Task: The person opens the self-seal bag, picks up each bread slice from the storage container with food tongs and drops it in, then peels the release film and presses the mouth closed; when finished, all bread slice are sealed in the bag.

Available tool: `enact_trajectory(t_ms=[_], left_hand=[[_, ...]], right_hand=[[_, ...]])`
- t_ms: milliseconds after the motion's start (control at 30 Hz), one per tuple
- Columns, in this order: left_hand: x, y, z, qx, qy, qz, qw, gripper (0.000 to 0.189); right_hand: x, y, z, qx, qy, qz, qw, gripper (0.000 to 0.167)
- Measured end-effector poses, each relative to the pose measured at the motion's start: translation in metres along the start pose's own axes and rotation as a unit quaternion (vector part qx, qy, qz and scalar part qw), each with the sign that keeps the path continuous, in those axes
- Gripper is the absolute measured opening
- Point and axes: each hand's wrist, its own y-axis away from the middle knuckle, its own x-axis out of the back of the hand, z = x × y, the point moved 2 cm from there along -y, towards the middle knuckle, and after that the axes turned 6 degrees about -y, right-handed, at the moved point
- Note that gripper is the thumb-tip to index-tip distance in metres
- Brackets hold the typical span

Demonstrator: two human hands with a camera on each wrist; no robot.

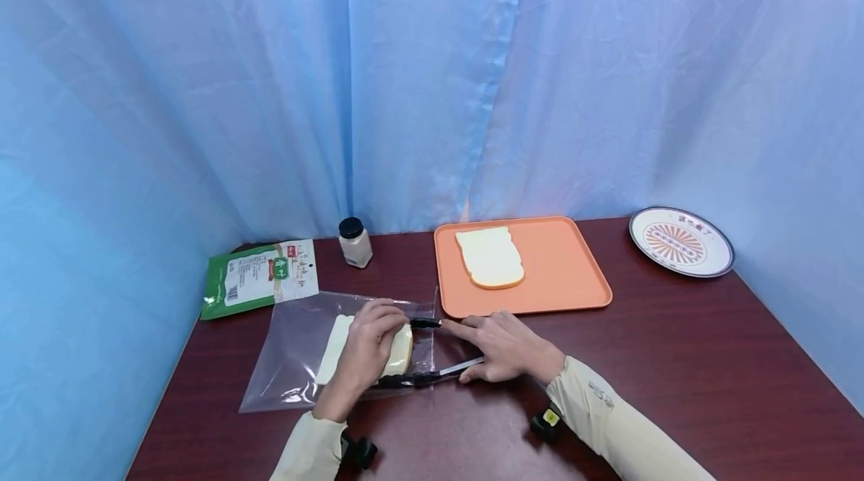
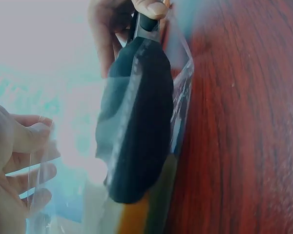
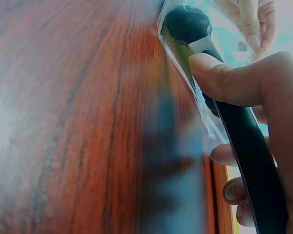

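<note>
A clear plastic bag (image 1: pixel 290 346) lies on the table with a slice of bread (image 1: pixel 333 350) inside. My left hand (image 1: pixel 364 346) is over the bag and pinches its upper film near the mouth, partly covering the bread. In my right hand (image 1: pixel 506 346) is a pair of tongs (image 1: pixel 462 366), its arms spread. Both black tong heads reach into the bag's mouth; one black head (image 2: pixel 139 122) shows through the film in the left wrist view. In the right wrist view my thumb presses along the tongs' dark handle (image 3: pixel 249 161), with fingers on its other side.
Behind the bag's mouth, an orange tray (image 1: pixel 560 263) bears another bread slice (image 1: pixel 491 257). A green and white packet (image 1: pixel 256 278) lies at the back left, beside a black-lidded jar (image 1: pixel 355 242). A patterned plate (image 1: pixel 682 241) is at the back right. Blue curtains (image 1: pixel 432 76) enclose the table.
</note>
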Motion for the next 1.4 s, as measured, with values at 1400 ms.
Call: enact_trajectory(t_ms=[1400], left_hand=[[0.001,0.001,0.004,0.044,-0.018,-0.013,0.9988,0.014]], right_hand=[[-0.003,-0.027,-0.010,0.010,-0.004,-0.010,0.9999,0.088]])
